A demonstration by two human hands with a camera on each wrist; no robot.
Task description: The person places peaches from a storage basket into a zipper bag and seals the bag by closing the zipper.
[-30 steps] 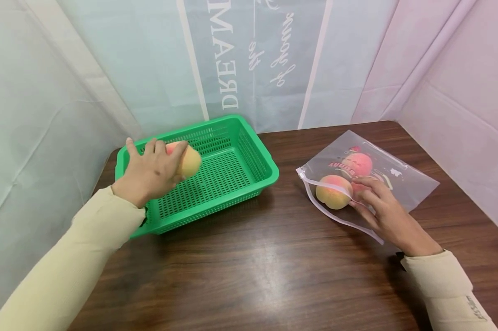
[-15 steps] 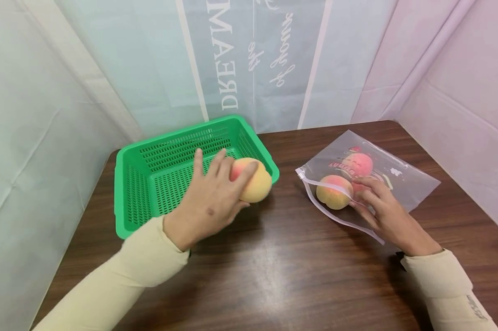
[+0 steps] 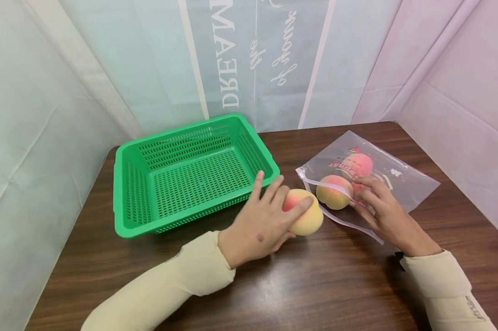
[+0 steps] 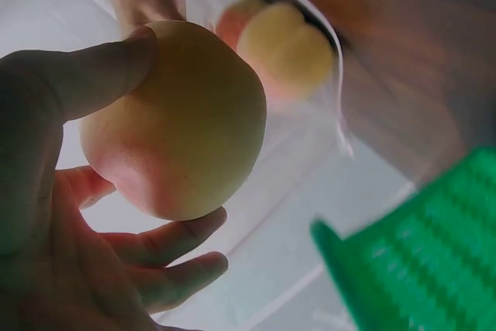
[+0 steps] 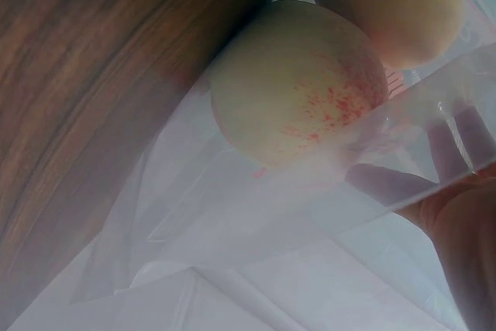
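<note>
My left hand (image 3: pixel 259 225) grips a yellow-and-pink peach (image 3: pixel 307 216) between thumb and fingers, raised above the table just left of the bag's mouth. On the right lies a clear zip bag (image 3: pixel 416 181) with printed lettering, its mouth facing front left. Inside it, one peach (image 3: pixel 333 195) sits right at the mouth and a pinker peach (image 3: pixel 359 163) lies deeper. Another reddish patch shows beside my right fingers. My right hand (image 3: pixel 383 211) pinches the bag's upper edge beside the mouth peach; in the right wrist view its fingers show through the film.
A green perforated basket (image 3: pixel 199 208) stands at the back left of the dark wooden table (image 3: pixel 274 294), with nothing visible in it. White and pale-blue cloth (image 3: pixel 149 59) with mirrored lettering closes off the back and sides.
My left hand has carried the peach from above the basket rightward and toward the front, to beside the bag's mouth. My right hand and the bag have stayed in place.
</note>
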